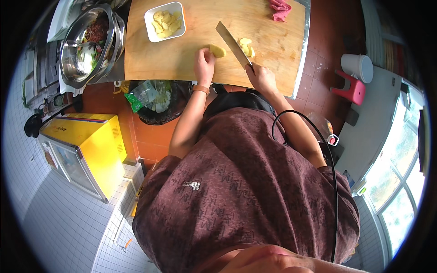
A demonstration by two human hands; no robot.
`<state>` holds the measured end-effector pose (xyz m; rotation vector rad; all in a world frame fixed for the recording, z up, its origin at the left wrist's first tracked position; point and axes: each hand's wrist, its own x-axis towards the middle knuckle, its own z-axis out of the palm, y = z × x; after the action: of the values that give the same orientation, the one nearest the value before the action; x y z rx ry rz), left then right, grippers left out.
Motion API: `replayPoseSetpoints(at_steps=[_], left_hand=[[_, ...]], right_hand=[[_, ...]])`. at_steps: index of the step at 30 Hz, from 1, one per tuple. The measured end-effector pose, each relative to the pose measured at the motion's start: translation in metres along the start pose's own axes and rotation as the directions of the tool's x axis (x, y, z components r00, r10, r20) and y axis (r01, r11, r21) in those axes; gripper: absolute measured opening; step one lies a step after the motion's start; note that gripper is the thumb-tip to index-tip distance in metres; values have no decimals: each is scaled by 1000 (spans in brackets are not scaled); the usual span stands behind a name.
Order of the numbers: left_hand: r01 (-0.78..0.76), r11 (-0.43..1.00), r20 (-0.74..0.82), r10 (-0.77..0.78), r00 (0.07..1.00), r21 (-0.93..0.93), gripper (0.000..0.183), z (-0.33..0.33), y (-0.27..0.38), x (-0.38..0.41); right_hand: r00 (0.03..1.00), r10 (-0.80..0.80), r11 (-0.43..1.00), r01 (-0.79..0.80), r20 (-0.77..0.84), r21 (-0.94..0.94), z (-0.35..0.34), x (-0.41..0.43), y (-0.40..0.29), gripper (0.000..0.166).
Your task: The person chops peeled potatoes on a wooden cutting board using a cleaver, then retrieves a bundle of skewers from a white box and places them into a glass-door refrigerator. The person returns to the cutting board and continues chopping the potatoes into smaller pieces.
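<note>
My left hand [205, 65] holds a pale yellow piece of what looks like peeled ginger [217, 51] at its fingertips, over the wooden cutting board [164, 65]. In my right hand [262, 79] is the handle of a cleaver [233, 43]. Its blade slants up and to the left, apart from the held piece. Just right of the blade lie several cut yellow slices [245, 47] on the board. A white square dish [149, 33] full of similar slices [167, 24] stands at the upper left of the board.
A pink cloth [280, 9] lies at the board's far right. Metal bowls [73, 70] with food stand left of the board. Below its near edge is a black-lined waste bin [153, 118]. A pink stool [357, 90] and white bucket [351, 63] stand right. A black cable [333, 163] crosses my right arm.
</note>
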<state>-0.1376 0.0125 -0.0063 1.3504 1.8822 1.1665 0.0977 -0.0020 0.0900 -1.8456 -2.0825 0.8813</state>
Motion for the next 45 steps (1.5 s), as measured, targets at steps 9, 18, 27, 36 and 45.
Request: replayPoseSetpoints(at_steps=[9, 18, 27, 36, 45], left_hand=[[-176, 982, -30, 179, 983, 73, 12, 5, 16, 2], [-295, 955, -46, 297, 954, 36, 8, 13, 8, 2], [-268, 963, 22, 268, 963, -11, 9, 12, 7, 11], [-221, 975, 50, 221, 974, -6, 15, 13, -3, 8], [-334, 922, 134, 313, 940, 193, 37, 3, -4, 12]], right_hand=[[987, -155, 977, 159, 38, -140, 3, 18, -14, 30], [962, -221, 942, 253, 158, -221, -11, 24, -20, 28], [951, -141, 953, 205, 275, -222, -5, 39, -27, 29], [954, -57, 977, 114, 293, -181, 12, 48, -30, 30], [980, -85, 995, 94, 178, -42, 40, 67, 1, 38]])
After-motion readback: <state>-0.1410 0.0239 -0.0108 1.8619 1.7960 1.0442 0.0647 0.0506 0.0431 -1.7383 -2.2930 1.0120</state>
